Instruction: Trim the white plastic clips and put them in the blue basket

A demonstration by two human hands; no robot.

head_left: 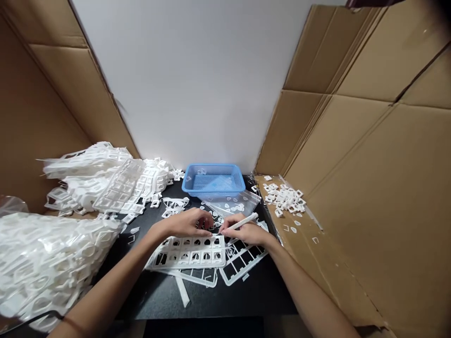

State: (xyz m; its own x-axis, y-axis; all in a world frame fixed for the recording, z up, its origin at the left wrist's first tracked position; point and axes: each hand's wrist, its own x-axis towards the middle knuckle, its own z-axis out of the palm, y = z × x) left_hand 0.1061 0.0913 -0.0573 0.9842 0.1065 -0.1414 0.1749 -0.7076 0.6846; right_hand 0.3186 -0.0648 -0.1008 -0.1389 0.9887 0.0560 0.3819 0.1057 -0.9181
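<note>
My right hand (246,231) is closed round a white pen-like tool (244,220), whose tip points left toward the top right corner of a white moulded sheet (202,248). What the tip is cannot be made out. The sheet has rows of square cells with openings. My left hand (192,221) rests at the sheet's far edge, thumb and curled fingers apart, with the thumb on or just above the edge. Under the sheet lie white grid frames with bare cells, one on the right (243,263) and one nearer the front (200,276).
A blue basket (213,192) stands behind my hands, near a clear plastic bag (234,206) with small cut-outs. Small white square pieces (285,198) heap on cardboard at right. Stacked white sheets (120,183) and a full plastic bag (52,263) fill the left. A white strip (182,291) lies in front.
</note>
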